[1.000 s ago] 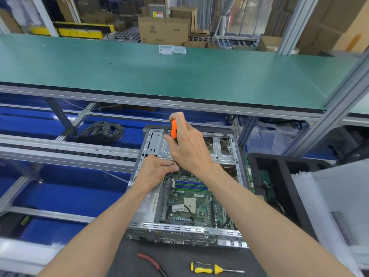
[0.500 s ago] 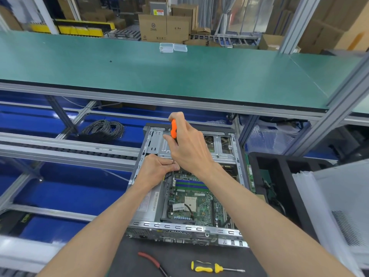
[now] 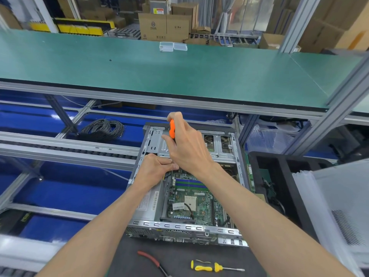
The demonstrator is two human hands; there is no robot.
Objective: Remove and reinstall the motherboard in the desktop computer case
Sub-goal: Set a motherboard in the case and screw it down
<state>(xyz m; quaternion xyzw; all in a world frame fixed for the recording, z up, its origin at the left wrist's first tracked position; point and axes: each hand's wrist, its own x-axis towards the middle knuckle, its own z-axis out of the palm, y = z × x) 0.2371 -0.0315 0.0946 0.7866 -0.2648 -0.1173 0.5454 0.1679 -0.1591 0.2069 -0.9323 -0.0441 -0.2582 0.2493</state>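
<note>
An open silver desktop case [image 3: 179,226] lies flat in front of me with the green motherboard [image 3: 191,198] inside it. My right hand [image 3: 187,146] grips an orange-handled screwdriver [image 3: 172,131], held upright over the board's far left corner. My left hand [image 3: 157,168] sits just left of the shaft with its fingers curled and pinched together at the screwdriver's lower end; what it holds is hidden. The screwdriver tip is hidden behind both hands.
A yellow-handled screwdriver [image 3: 211,267] and red-handled pliers [image 3: 151,260] lie on the dark mat in front of the case. A black foam tray [image 3: 279,176] stands to the right, white sheets [image 3: 339,206] beyond it. A coiled black cable [image 3: 103,129] lies left. A green bench [image 3: 159,72] spans above.
Almost nothing has moved. Both hands stay at the board's far left corner with the screwdriver upright; the right hand's fingers have shifted slightly on the handle.
</note>
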